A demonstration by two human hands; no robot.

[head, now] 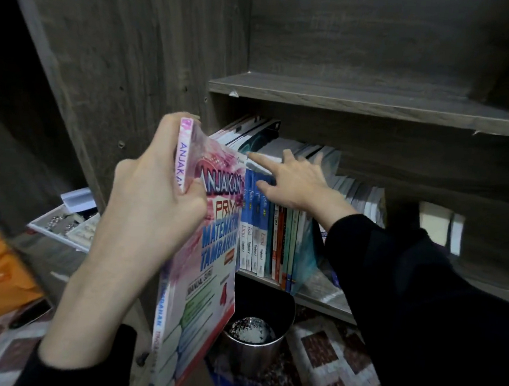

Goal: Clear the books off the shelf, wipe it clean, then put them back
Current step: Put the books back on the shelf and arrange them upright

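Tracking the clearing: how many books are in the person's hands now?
1. The pink maths book is gripped by the left hand, in front of the shelf. The right hand only touches the shelved row; books set aside may be out of view.

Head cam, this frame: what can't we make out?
- Pink book: lower corner cut off by the bottom edge; the left hand covers part of the spine title.
- Row of books on the shelf: the leftmost ones are hidden behind the pink book; thin spine titles are too small to read.
- Right hand: lies on the book tops; which book it is after is unclear.
- Metal bin below: contents blurred, partly behind the pink book.
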